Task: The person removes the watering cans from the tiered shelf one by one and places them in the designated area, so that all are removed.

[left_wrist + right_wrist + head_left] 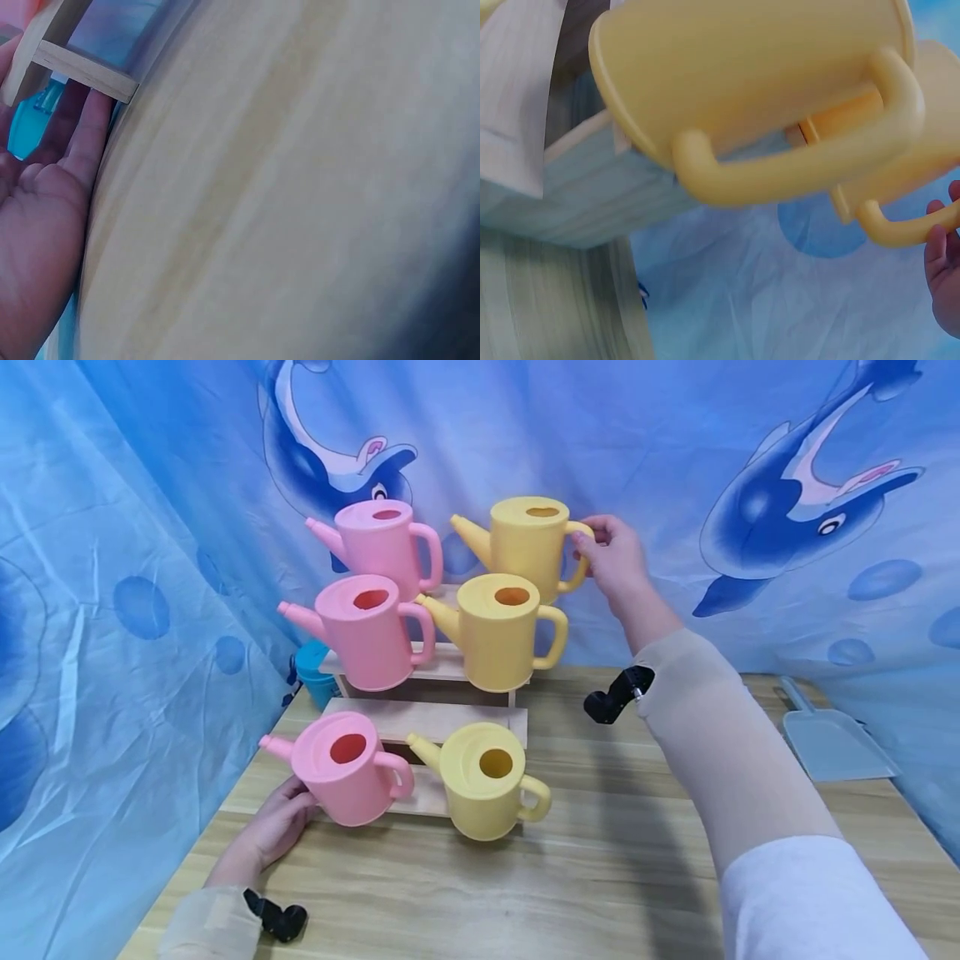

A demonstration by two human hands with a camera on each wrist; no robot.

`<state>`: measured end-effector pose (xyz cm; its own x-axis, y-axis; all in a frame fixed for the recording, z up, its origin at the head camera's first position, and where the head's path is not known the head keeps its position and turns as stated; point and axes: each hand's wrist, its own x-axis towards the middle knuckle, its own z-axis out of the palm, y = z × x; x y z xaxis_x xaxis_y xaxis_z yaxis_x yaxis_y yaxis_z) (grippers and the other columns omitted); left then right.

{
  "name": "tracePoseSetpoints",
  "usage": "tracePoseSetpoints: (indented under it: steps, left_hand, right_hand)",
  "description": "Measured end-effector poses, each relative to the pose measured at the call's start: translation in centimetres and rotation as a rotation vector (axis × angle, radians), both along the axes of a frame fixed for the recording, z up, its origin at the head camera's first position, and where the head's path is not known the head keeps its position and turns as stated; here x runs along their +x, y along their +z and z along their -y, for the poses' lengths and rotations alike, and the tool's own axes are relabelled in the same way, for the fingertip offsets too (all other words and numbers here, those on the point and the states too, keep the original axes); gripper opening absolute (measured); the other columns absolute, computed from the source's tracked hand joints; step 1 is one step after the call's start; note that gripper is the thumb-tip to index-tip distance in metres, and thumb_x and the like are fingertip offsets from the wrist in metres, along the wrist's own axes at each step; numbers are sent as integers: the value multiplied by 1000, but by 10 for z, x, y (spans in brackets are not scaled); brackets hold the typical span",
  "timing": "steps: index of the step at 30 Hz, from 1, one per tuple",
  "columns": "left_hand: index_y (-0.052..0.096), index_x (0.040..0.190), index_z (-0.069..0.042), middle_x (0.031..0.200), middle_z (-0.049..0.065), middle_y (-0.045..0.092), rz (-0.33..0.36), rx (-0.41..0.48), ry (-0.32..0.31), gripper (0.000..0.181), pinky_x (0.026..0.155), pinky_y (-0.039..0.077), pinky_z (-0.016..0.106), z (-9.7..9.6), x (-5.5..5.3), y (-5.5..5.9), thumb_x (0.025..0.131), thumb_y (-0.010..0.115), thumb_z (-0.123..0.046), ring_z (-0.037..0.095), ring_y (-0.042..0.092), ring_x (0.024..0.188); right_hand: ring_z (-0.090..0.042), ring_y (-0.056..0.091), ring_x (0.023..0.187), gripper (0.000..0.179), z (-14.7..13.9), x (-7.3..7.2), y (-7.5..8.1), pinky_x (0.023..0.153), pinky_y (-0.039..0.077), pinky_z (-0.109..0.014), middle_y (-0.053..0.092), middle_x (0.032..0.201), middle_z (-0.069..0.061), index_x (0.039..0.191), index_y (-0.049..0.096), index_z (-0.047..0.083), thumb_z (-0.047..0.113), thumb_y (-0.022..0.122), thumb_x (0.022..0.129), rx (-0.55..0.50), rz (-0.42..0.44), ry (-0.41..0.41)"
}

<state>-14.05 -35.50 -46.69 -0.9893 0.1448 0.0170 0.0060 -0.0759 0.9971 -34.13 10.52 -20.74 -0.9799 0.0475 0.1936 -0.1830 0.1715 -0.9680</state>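
Handle [576, 580] of rear yellow watering can [525, 545] is pinched by the right hand [617, 560]; wooden stand [420, 721], gripped by the left hand [276, 825], is best braced against shifting.

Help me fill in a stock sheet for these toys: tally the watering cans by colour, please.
Pink cylindrical plastic watering cans: 3
Yellow cylindrical plastic watering cans: 3
Total: 6
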Motion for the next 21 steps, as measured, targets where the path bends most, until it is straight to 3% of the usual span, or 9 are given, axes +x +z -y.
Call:
tracePoseSetpoints:
  steps: [12,16,21]
  left_hand:
    - [51,126,-27,125,-14,48,-6,11,-2,40,89,37,17,0,2,-1,97,43,-1,3,45,109]
    - [52,126,-26,125,-13,49,-16,9,-1,40,88,38,18,0,2,0,96,45,-2,3,46,108]
    - [50,130,-25,124,-13,48,10,-8,12,39,89,38,17,-1,3,1,96,47,-5,3,45,109]
  right_hand:
    - [-12,54,96,35,-38,8,-10,86,44,-31,49,101,1,122,52,11,30,52,93,-24,-35,-112]
    - [-12,53,99,37,-53,11,-14,91,42,-33,49,106,1,124,51,12,32,51,93,27,-23,-139]
    - [-14,53,105,39,-69,15,-31,94,42,-36,51,111,1,126,50,12,34,49,94,98,8,-166]
